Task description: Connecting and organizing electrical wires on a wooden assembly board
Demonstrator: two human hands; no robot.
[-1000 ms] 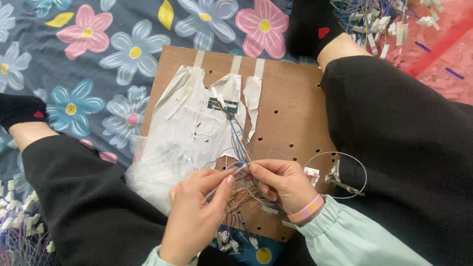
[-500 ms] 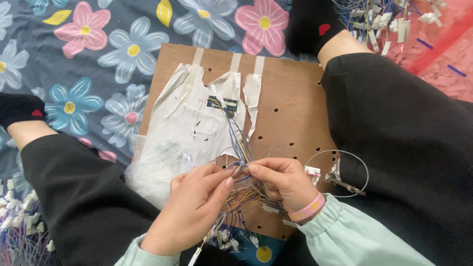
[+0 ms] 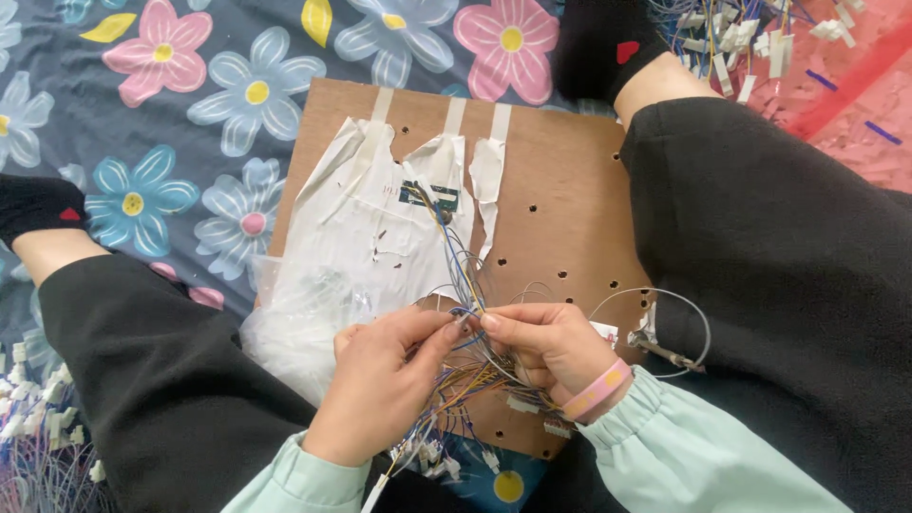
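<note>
Now left hand (image 3: 380, 389), right hand (image 3: 546, 347) fingertips pinched on thin wires (image 3: 463, 313) between them

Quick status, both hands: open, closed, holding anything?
Left hand: closed, fingertips pinching the thin coloured wires over the brown pegboard.
Right hand: closed, pinching the same wires right beside it.
</note>
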